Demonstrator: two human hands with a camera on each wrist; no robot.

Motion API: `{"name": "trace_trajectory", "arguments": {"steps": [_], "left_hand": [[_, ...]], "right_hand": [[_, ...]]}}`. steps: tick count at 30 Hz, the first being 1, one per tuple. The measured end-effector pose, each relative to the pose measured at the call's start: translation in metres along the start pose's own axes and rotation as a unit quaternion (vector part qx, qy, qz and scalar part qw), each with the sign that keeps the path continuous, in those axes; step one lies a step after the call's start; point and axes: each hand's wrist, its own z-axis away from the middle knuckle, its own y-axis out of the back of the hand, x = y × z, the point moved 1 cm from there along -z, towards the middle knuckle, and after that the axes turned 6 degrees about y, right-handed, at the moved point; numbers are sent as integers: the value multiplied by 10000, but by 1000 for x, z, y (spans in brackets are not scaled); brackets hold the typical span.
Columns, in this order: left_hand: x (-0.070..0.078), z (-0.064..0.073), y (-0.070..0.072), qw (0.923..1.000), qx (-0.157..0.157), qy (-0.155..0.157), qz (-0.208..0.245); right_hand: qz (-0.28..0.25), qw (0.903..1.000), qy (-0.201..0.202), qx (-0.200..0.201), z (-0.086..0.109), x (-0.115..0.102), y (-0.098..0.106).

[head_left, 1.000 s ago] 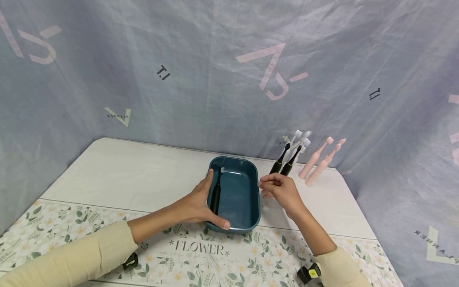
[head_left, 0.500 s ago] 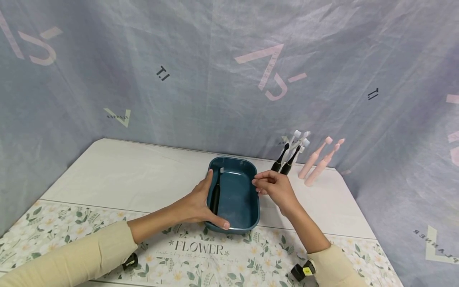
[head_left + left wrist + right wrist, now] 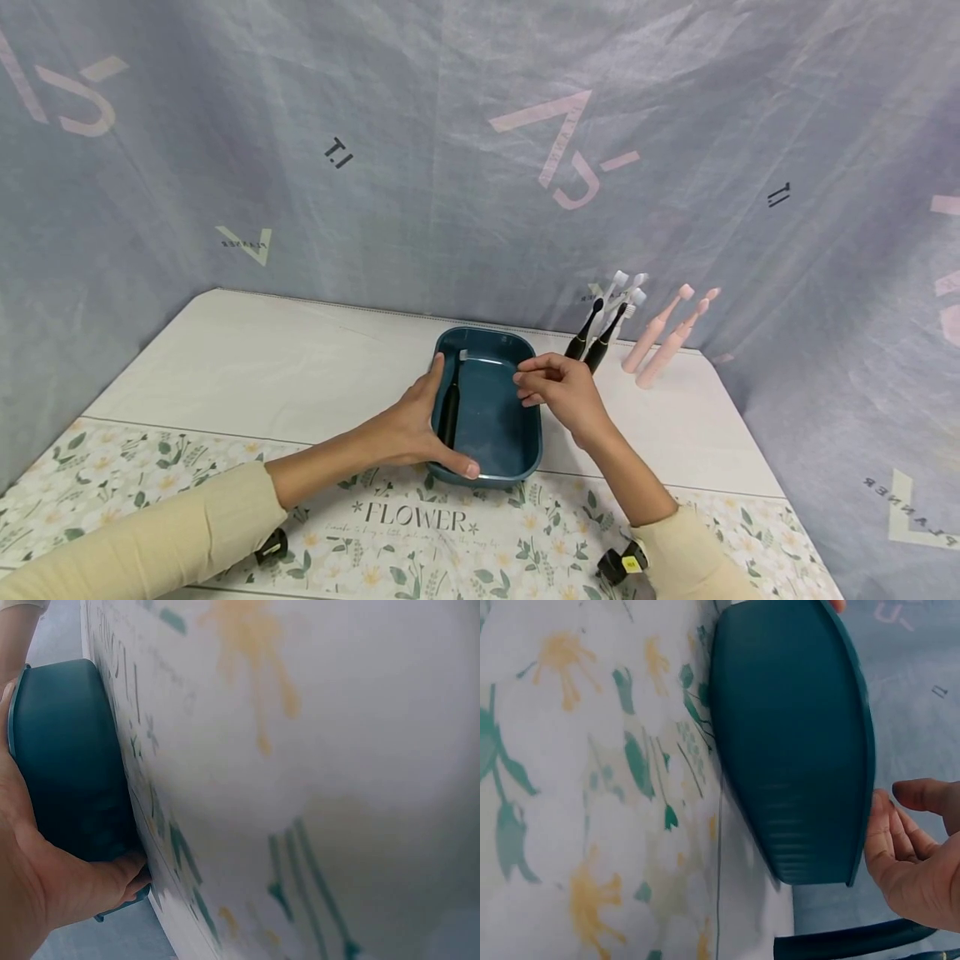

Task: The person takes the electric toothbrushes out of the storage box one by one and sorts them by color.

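A teal plastic bin (image 3: 491, 429) rests on the table. Inside, along its left wall, lies a black electric toothbrush (image 3: 449, 412) with a pale brush head. My left hand (image 3: 416, 427) holds the bin by its left side, thumb over the near rim; the left wrist view shows fingers curled at its wall (image 3: 64, 757). Over the right rim hovers my right hand (image 3: 564, 393), fingers loosely bent. In the right wrist view, a gap separates the thumb from the fingers of this hand (image 3: 922, 859), with nothing visible between them.
Right of the bin stand two black toothbrushes (image 3: 600, 346), with several white toothbrushes (image 3: 617, 287) behind them. Pink toothbrushes (image 3: 660, 358) stand farther right. A grey printed curtain (image 3: 420, 183) hangs behind the table, whose front carries a floral cover (image 3: 570, 533).
My right hand has moved left, from outside the bin's right rim to over its inside edge. The left hand and the bin have stayed in place.
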Motion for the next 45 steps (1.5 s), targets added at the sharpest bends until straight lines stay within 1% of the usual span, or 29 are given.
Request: {"name": "trace_trajectory", "arguments": {"steps": [5,12,20,29,38,45], "left_hand": [[0,0,0,10000,-12,-13,-27],[0,0,-1,9999,-12,-113,28],[0,0,-2,9999,-52,-67,81],[-1,-1,-2,9999,-40,-54,93],[0,0,-1,10000,-51,-68,-16],[1,1,0,9999,-43,-108,-109]], "right_hand": [[59,9999,88,-59,0,0,-7],[-47,9996,187,-197,-1,-4,-15],[-105,9992,52,-376,-2,-6,-27],[38,9989,7,-476,-7,-4,-38],[141,9977,-25,-660,-11,-5,-45],[216,9972,-122,-700,-14,-6,-52]]}}
